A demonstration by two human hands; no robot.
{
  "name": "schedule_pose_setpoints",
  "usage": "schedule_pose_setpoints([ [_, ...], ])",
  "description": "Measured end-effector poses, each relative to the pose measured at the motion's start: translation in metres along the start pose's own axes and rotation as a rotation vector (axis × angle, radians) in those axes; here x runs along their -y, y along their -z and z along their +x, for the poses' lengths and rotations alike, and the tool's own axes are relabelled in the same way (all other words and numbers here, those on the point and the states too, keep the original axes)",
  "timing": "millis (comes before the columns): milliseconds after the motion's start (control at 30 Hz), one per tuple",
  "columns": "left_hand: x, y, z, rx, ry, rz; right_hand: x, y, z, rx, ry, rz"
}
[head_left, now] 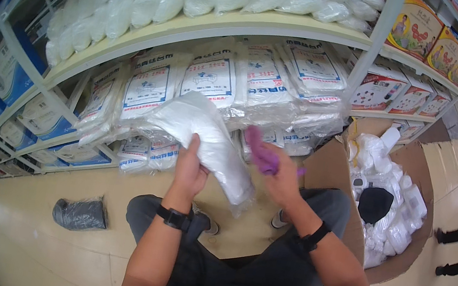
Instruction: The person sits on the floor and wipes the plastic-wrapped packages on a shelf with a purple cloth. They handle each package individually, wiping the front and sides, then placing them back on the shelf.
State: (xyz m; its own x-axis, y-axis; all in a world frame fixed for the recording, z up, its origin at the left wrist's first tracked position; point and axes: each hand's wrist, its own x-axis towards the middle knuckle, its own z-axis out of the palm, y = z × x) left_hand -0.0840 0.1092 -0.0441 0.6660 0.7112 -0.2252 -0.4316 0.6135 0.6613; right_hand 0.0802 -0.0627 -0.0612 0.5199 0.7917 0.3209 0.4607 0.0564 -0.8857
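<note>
Head view: I see the left hand (193,167) pinching the white plastic-wrapped package (207,127), held before the stacked bags (210,76); the right hand (282,179) is closed around a limp purple item (262,153). The slick wrap could slip from that one-handed hold, I judge, or snag the bags. The carton (327,166) crowds the right; floor (83,182) leftward offers room.

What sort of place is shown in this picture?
Probably a shop or storeroom: shelves hold rows of plastic-wrapped white packages and printed boxes, and an open carton holds many white items.
</note>
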Motion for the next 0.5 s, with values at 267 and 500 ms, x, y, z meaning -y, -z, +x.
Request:
schedule_pose_setpoints([
  [267, 0.021, -0.041, -0.024, 0.294, 0.25, 0.204, 0.016, 0.004, 0.002, 0.014, -0.153, 0.156],
  [500, 0.075, 0.036, -0.008, 0.022, 0.745, 0.357, -0.023, 0.047, -0.017, -0.097, -0.874, 0.955],
])
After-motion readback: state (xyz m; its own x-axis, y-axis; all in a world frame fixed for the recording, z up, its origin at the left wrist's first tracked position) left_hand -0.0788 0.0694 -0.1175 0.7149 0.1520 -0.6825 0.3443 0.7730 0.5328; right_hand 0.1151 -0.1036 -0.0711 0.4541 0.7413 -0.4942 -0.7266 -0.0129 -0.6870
